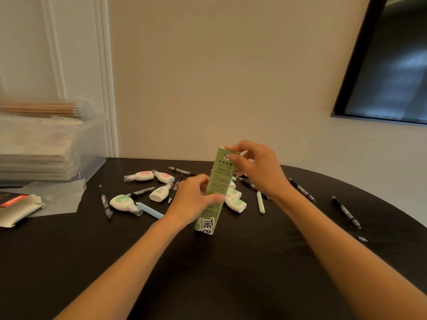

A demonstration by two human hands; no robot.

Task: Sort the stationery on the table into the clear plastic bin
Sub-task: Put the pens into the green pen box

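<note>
A tall green pencil box [217, 181] stands upright on the black table [208, 273], slightly tilted. My left hand [194, 199] grips its middle from the left. My right hand [256, 167] pinches the flap at its top. Around the box lie several correction tapes [122, 202], black pens [346, 212] and pastel highlighters [260, 202]. The clear plastic bin [90, 155] stands at the table's far left, holding stacked flat packs with a tube of pencils [44, 109] on top.
An open white and red carton [18, 209] and a crumpled clear wrapper [60, 197] lie in front of the bin. The table's curved edge runs along the right. A dark screen [388, 65] hangs on the wall at the right.
</note>
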